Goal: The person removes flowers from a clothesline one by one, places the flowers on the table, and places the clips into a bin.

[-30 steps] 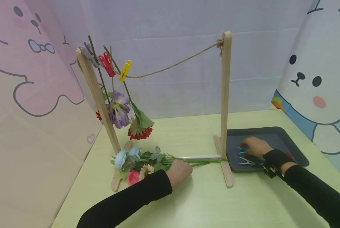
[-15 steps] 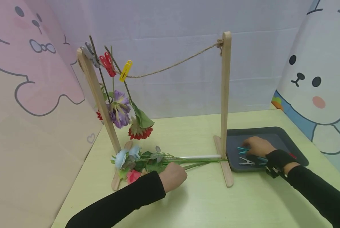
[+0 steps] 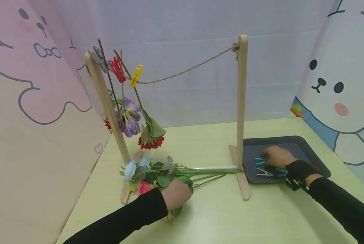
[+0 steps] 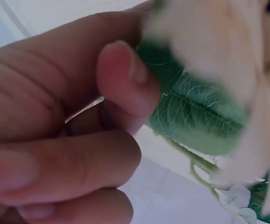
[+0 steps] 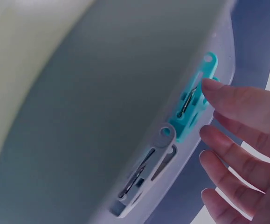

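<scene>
Left hand point(image 3: 177, 195) pinches a cream fabric flower point(image 3: 169, 216)

The petals show just below its curled fingers. Farther right, the thumb of the right hand point(image 3: 277, 157) meets a teal plastic clothespin point(image 5: 198, 100) in a dark grey tray point(image 3: 302, 149); whether it grips, I cannot tell.

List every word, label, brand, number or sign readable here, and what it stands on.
None: no word, label, brand or number can be read in any view.
The only sign-like mark is a heart outline, on the wall covering at the left.
No lettering shows on the teal clothespin or gray clothespin.
Any marking on the yellow clothespin is too small to read.
</scene>
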### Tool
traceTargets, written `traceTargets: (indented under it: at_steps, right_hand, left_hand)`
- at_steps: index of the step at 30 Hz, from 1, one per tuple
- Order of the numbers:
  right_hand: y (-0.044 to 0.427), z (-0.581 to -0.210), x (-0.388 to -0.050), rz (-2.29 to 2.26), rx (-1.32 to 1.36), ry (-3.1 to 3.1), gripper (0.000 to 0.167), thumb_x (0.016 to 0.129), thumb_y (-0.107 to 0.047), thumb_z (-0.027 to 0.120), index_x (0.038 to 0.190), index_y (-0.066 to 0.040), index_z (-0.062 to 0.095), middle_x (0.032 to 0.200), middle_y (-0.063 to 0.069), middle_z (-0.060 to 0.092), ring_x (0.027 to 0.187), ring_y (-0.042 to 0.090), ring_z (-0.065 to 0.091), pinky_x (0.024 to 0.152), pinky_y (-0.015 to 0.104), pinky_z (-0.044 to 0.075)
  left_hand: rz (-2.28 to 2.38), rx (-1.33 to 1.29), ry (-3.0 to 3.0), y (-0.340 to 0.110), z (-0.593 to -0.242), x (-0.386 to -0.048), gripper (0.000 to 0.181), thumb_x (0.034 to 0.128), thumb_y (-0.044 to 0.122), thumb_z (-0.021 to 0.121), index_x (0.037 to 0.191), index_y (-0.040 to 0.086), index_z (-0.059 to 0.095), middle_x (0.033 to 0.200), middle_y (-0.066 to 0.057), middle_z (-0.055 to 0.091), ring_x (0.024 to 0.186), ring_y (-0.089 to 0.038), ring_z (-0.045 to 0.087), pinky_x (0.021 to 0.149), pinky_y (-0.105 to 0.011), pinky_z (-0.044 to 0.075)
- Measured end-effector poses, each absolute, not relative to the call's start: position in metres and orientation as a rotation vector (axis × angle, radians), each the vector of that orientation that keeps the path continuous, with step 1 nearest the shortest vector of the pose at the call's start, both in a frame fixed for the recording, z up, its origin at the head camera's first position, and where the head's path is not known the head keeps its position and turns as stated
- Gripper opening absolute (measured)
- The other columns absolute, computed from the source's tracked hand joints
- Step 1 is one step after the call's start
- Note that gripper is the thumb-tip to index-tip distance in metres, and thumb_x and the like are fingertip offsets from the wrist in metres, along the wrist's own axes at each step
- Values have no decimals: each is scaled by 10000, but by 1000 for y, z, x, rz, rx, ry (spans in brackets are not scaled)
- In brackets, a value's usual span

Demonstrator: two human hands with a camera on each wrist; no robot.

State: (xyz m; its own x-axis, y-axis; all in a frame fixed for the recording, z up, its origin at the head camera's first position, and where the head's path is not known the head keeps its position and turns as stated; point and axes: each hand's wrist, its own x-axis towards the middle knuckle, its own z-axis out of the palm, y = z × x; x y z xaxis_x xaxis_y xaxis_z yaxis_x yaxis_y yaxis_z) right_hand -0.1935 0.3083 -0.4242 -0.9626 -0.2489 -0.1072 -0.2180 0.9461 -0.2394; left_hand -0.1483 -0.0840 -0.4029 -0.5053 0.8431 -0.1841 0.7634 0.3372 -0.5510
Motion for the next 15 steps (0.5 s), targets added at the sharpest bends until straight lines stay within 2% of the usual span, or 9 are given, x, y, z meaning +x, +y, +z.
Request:
traceTargets:
  at_steps: [5,10,15]
  right_hand:
    - [308,-423,-194,-343,-353,2964,314,733,-128,737,1003,12,657,951,160,668,882,348,614,733,460,487]
    - [308,-424,-194,-340,-341,2967,313,751,-125,724,1021,15,652,960,163,665,888,351,611,732,466,485]
    - [311,-424,-192,-340,-360,2985,303,747,-133,728,1005,9,657,951,158,667,878,351,612,728,461,485]
  left_hand:
    - [957,-1379,-2509,-84,-408,-152,461,835,222,671,489,201,367,484,75,261,483,-83,121,425,-246,124]
    - [954,-1277,-2576,-86,-410,-160,462,826,198,673,489,185,356,494,77,263,484,-77,153,422,-228,174]
    - [940,-1307,-2629,-88,-409,-164,355,814,199,689,517,204,495,505,102,455,461,-43,261,414,-199,317]
